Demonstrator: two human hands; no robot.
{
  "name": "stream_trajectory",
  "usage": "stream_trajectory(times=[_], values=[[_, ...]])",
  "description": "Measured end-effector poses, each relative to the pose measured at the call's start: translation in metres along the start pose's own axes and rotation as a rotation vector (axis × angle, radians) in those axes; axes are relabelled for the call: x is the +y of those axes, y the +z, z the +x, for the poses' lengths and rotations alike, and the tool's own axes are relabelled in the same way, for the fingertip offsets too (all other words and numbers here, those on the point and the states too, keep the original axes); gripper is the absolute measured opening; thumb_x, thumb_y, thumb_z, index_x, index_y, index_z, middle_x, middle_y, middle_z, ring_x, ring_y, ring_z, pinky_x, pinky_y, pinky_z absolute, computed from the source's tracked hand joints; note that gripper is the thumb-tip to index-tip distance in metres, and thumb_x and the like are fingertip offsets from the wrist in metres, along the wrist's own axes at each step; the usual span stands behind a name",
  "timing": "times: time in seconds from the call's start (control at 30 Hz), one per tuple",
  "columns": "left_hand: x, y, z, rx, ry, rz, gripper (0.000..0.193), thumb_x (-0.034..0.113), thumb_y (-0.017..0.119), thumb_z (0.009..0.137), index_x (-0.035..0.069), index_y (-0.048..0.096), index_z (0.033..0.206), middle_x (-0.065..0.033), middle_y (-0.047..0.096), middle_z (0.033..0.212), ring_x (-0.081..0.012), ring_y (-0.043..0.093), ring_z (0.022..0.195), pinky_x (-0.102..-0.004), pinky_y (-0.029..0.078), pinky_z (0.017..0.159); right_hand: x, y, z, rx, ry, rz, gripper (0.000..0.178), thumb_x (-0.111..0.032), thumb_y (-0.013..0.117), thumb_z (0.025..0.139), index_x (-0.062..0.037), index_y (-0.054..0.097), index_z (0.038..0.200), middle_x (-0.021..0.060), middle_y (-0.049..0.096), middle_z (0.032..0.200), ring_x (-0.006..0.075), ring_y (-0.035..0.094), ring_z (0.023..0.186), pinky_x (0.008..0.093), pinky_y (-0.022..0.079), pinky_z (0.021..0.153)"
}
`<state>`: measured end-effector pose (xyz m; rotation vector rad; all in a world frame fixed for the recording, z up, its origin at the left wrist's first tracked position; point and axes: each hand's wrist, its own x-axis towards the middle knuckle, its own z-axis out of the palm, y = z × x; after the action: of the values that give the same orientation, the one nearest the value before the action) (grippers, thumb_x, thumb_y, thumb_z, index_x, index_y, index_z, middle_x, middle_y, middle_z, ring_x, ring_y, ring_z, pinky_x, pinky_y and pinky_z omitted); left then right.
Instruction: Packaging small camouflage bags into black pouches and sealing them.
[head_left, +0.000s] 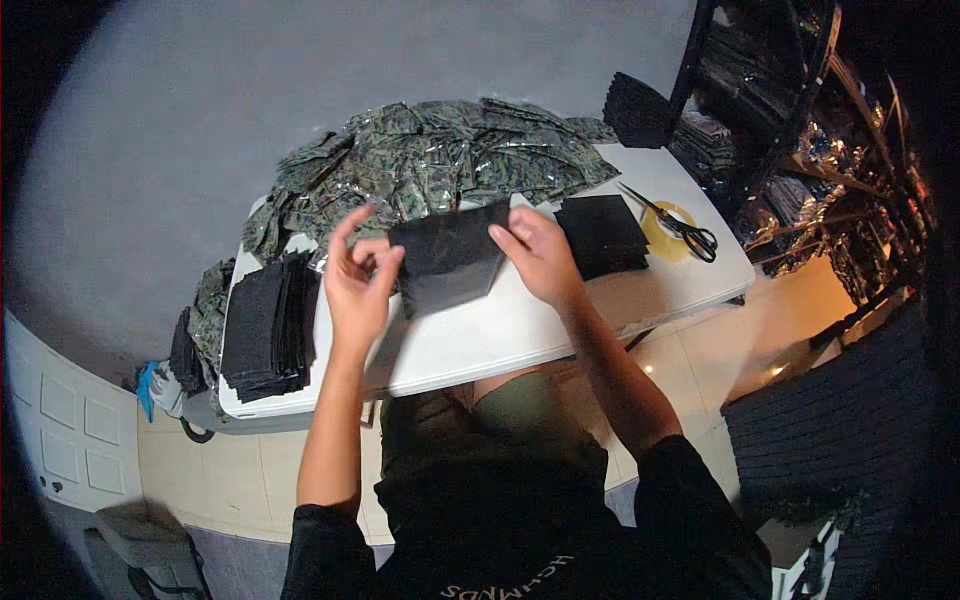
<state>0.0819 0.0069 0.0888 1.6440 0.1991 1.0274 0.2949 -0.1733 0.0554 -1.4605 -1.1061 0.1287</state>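
Over the white table, I hold up a flat black folded cloth (452,245), its lower part glossy like clear plastic film. My right hand (540,258) grips its right edge, thumb in front and fingers behind. At the left edge, my left hand (358,280) has thumb and fingers pinched together, index finger raised; a little blur hides the exact contact. A tall stack of black folded cloths (268,328) lies left of my left hand. Beyond my right hand sits a lower pile of similar black pieces (602,235).
A heap of camouflage garments in clear plastic (430,150) covers the table's far side. Black scissors (685,232) rest over a yellowish tape roll (660,215) at the right. Loaded shelving (745,90) stands beyond the white table (705,278); a grey chair (150,550) is lower left.
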Motion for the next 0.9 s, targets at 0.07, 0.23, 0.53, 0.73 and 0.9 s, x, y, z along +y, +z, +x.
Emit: stream_trajectory(times=[0.07,0.23,0.53,0.73,0.9], values=[[-0.004,0.0,0.015,0.022,0.014,-0.13,0.079,-0.008,0.078,0.095,0.009,0.045,0.164,0.0056,0.066,0.088,-0.0035,0.057,0.081,-0.0188,0.045,0.071,0.005,0.02,0.015,-0.003,0.089,0.177,0.012,-0.006,0.075,0.106,-0.0038,0.065,0.1,-0.002,0.063,0.089,0.0029,0.06,0.087,0.0237,0.047,0.075],[-0.031,0.017,-0.002,0.022,-0.149,-0.19,0.086,-0.009,0.082,0.092,0.009,0.041,0.165,-0.0041,0.078,0.103,-0.0059,0.063,0.077,-0.0206,0.051,0.069,0.032,0.035,0.016,0.081,0.005,0.356,0.013,-0.012,0.074,0.108,-0.0014,0.066,0.107,-0.0043,0.063,0.09,0.0025,0.055,0.08,0.0227,0.045,0.071],[-0.031,0.023,0.004,0.163,-0.123,-0.206,0.068,-0.01,0.078,0.097,0.005,0.051,0.157,0.0107,0.049,0.079,-0.0002,0.049,0.073,-0.0171,0.041,0.067,0.029,0.049,-0.05,-0.015,0.121,0.142,0.028,-0.022,0.078,0.106,0.0006,0.064,0.115,0.0019,0.07,0.095,0.0087,0.061,0.085,0.0299,0.052,0.076],[-0.032,0.0,0.019,0.249,-0.053,-0.237,0.066,-0.011,0.08,0.095,0.005,0.053,0.153,0.0124,0.04,0.076,0.0007,0.037,0.07,-0.0165,0.031,0.066,0.025,0.034,-0.074,-0.211,0.295,0.253,0.022,-0.017,0.082,0.102,0.0012,0.071,0.103,0.0029,0.073,0.088,0.0101,0.069,0.082,0.0282,0.056,0.076],[-0.03,0.0,0.02,0.18,-0.019,-0.256,0.065,-0.012,0.077,0.096,0.004,0.054,0.155,0.0077,0.055,0.084,-0.0037,0.057,0.085,-0.0202,0.048,0.085,0.031,0.035,-0.066,-0.051,0.168,0.226,0.021,-0.016,0.083,0.101,0.0019,0.075,0.108,0.0056,0.078,0.094,0.0135,0.074,0.085,0.0299,0.058,0.078]])
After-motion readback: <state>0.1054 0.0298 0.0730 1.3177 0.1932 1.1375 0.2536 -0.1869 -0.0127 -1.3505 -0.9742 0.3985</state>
